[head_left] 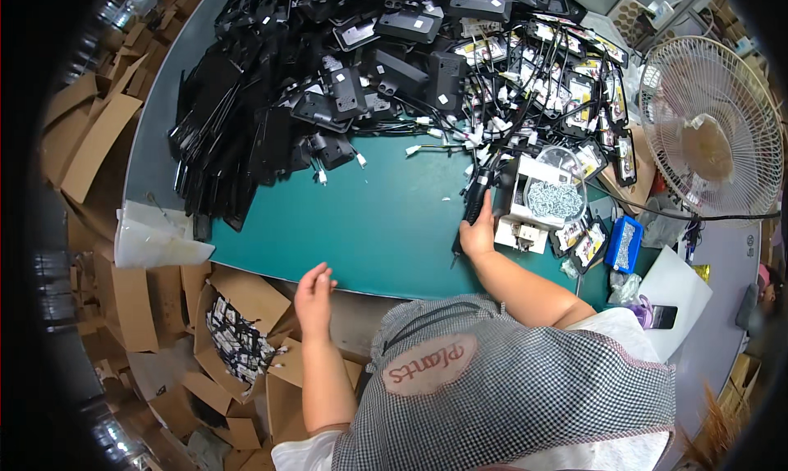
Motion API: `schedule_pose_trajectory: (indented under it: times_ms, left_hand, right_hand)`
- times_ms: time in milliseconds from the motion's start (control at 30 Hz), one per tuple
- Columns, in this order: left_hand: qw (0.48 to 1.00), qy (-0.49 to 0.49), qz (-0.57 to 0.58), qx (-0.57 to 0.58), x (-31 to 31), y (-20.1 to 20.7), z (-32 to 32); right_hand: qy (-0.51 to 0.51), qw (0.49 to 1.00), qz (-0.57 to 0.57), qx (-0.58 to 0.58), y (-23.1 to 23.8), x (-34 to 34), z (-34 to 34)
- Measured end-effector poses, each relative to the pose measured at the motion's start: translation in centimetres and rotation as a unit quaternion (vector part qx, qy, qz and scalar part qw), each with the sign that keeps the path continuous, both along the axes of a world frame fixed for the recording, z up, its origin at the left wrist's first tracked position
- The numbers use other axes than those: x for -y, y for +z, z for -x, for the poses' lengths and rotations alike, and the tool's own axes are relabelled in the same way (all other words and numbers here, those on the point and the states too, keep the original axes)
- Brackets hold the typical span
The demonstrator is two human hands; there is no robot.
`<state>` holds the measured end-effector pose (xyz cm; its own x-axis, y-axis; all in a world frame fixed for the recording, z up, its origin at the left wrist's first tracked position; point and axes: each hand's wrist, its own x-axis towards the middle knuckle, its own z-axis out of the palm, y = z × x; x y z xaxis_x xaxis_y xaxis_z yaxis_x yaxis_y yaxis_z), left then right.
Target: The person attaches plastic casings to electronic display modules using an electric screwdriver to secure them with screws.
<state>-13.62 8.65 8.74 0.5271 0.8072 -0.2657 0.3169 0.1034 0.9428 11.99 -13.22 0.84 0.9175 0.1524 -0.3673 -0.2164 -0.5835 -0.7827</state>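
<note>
Far left: flattened cardboard pieces (86, 143) are lying along the floor beside the table. Below the table's near edge, an open cardboard box (238, 327) is holding small packaged parts.

The left hand (314, 294) is hovering at the near rim of the green table (369, 225), just above the box; fingers are loosely curled and slightly apart, gripping nothing.

Upper middle: a big heap of black housings (328, 77) with trailing white-tipped wires is covering the far half of the table.

The right hand (476, 233) is resting on the table surface, fingers wrapped around the lower end of a black power screwdriver (476, 196), which is standing tilted, just left of a white tray. The thumb side is hidden, so the grip looks closed but I cannot be certain how tight.

Right of it: a clear tub of silver screws (554, 196) is sitting by the tray, a blue screw box (624, 243) nearer the edge, and a white fan (710, 134) is facing the table.
</note>
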Motion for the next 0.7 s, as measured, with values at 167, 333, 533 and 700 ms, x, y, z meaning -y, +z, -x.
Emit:
schedule_pose_trajectory:
  times_ms: [167, 333, 533, 700]
  left_hand:
    - [0.956, -0.174, -0.213, -0.099, 0.9, 2.8, -6.2]
    - [0.952, -0.217, -0.202, -0.075, -2.3, 2.4, -11.0]
    - [0.936, -0.295, -0.181, -0.064, -8.3, 2.0, -17.2]
    - [0.889, -0.423, -0.172, -0.041, -8.7, 2.6, -26.9]
  right_hand:
    - [0.09, 0.994, -0.008, 0.065, -0.1, 0.9, 1.6]
    - [0.102, 0.987, 0.002, 0.123, 3.2, 0.8, 1.1]
    - [0.026, 0.983, -0.021, 0.178, 5.0, -1.4, -0.3]
    - [-0.047, 0.98, -0.077, 0.176, 6.2, -3.0, -0.3]
